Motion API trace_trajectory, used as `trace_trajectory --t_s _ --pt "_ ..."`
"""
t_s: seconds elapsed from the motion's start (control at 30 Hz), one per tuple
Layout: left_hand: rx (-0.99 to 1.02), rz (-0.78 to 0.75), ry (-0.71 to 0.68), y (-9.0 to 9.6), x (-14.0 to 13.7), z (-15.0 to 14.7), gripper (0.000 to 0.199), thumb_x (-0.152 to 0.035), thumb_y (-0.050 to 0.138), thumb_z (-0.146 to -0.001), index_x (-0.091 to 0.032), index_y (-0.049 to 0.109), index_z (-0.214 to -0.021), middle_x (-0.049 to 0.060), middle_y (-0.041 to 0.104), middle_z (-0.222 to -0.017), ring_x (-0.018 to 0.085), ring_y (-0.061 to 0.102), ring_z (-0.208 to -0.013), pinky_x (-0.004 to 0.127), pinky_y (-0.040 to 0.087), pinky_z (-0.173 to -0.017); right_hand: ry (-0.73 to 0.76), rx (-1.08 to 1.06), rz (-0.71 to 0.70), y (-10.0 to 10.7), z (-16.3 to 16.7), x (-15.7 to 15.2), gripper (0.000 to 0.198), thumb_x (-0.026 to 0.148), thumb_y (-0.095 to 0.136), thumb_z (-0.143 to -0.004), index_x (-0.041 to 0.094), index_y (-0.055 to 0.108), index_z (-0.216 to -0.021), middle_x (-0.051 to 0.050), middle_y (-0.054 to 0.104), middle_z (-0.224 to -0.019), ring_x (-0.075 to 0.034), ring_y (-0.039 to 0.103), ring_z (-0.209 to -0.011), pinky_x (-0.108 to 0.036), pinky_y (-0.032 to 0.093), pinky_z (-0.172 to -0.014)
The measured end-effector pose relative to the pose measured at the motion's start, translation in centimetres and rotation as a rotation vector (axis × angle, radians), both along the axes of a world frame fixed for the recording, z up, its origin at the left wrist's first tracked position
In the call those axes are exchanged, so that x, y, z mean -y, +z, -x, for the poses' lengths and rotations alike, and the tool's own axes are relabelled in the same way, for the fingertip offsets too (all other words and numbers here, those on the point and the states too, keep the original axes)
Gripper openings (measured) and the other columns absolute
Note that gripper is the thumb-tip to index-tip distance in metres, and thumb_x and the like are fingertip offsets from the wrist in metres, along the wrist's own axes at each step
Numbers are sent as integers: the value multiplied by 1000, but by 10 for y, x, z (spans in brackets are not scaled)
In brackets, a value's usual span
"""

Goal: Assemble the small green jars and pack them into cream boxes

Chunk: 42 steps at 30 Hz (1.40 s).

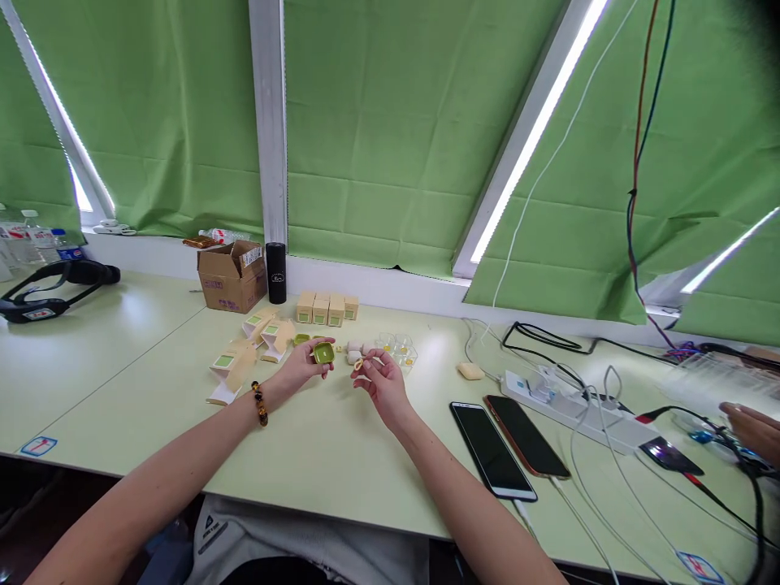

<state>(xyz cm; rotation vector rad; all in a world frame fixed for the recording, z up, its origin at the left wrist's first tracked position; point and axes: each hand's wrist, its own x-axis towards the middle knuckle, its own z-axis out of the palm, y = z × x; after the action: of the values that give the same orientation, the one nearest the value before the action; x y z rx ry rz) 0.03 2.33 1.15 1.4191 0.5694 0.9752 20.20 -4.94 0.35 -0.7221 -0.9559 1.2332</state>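
In the head view my left hand (303,362) has its fingers closed round a small square green container (323,353), whose hollow side faces up toward me. Just to its right, my right hand (382,385) pinches a small pale-yellow loop (358,365) between thumb and fingertips. Behind the hands lie another green piece (301,339), a few whitish lumps (353,352) and several clear little cups (402,344) with yellow marks. Left of my left hand are unfolded kraft cartons (234,362) with green labels.
Small closed kraft boxes (321,309) stand near the wall, beside a black tumbler (276,273) and an open cardboard box (231,276). To the right are two phones (492,449), a power strip (566,410) and loose cables. Another person's hand (752,431) shows at the right edge.
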Motion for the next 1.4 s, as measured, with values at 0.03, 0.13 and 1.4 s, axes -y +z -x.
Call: trace_trajectory --t_s 0.03,0.13,1.4 --pt "-51 -40 11 -1 0 -1 69 -23 83 -67 -13 57 -131 1 61 -83 14 62 -71 27 50 -62 -11 15 -14 0 1 1 33 41 85 -76 25 60 -89 2 68 -80 -15 67 -71 -26 55 -59" --pt "-164 -142 46 -3 3 -4 66 -24 81 -72 -15 55 -132 1 61 -87 12 60 -69 27 51 -64 -56 85 -49 -1 5 2 27 44 79 -80 23 62 -85 1 64 -82 -13 63 -71 -25 54 -57" --pt "-336 -812 206 -3 37 -9 42 -19 72 -86 -23 60 -126 8 68 -119 18 65 -95 30 56 -75 -509 993 -678 -5 7 18 22 13 54 -94 24 69 -106 -7 72 -93 -20 67 -80 -33 57 -68"
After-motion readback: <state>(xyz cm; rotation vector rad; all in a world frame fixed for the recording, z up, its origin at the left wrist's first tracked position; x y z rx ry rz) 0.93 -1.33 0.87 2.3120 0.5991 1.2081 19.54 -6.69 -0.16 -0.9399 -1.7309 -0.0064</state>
